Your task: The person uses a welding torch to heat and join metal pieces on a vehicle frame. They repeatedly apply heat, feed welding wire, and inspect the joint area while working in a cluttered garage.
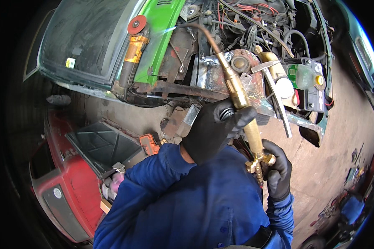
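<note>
A brass gas torch (252, 135) slants up and away from my body, its bent copper tube ending over the engine bay. At the tip shows a small bluish-white flame (168, 30), near a bright green panel (162, 41). My black-gloved left hand (212, 130) is closed round the torch body. Beside its thumb is a dark, ringed round thing, too unclear to name. My right hand (279, 170), also gloved, has its fingers closed at the valve knobs (268, 160) at the torch's lower end.
An orange angle grinder (133, 52) with a red disc rests by the windscreen. A hammer (274, 91), a green-labelled bottle (305, 76) and a battery (314, 99) sit at the engine bay's right. A red vehicle (77, 182) stands at left, near a dark frame (104, 143).
</note>
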Available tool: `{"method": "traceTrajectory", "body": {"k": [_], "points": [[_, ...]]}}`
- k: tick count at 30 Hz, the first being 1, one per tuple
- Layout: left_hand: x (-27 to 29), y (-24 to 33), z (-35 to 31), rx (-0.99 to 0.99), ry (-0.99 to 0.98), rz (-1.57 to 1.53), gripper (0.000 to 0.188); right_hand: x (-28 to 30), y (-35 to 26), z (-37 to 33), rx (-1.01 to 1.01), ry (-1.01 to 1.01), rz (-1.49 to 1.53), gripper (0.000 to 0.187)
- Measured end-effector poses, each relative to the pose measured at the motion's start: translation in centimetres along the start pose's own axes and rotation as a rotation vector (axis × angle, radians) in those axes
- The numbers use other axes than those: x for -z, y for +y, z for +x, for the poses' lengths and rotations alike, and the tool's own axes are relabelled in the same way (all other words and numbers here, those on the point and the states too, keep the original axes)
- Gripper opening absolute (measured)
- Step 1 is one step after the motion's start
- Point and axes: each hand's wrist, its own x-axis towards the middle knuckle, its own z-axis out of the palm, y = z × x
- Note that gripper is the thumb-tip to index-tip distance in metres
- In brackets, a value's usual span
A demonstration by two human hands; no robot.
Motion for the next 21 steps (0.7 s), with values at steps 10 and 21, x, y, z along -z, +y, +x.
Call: {"method": "traceTrajectory", "body": {"k": [10, 21], "points": [[14.0, -0.4, 3.4, -0.126, 0.096, 0.316, 0.036, -9.6, 1.4, -2.5, -0.106, 0.671, -0.117, 0.098], [18.0, -2.4, 5.8, -0.152, 0.265, 0.32, 0.035, -12.5, 0.9, -1.3, -0.275, 0.599, 0.078, 0.086]]}}
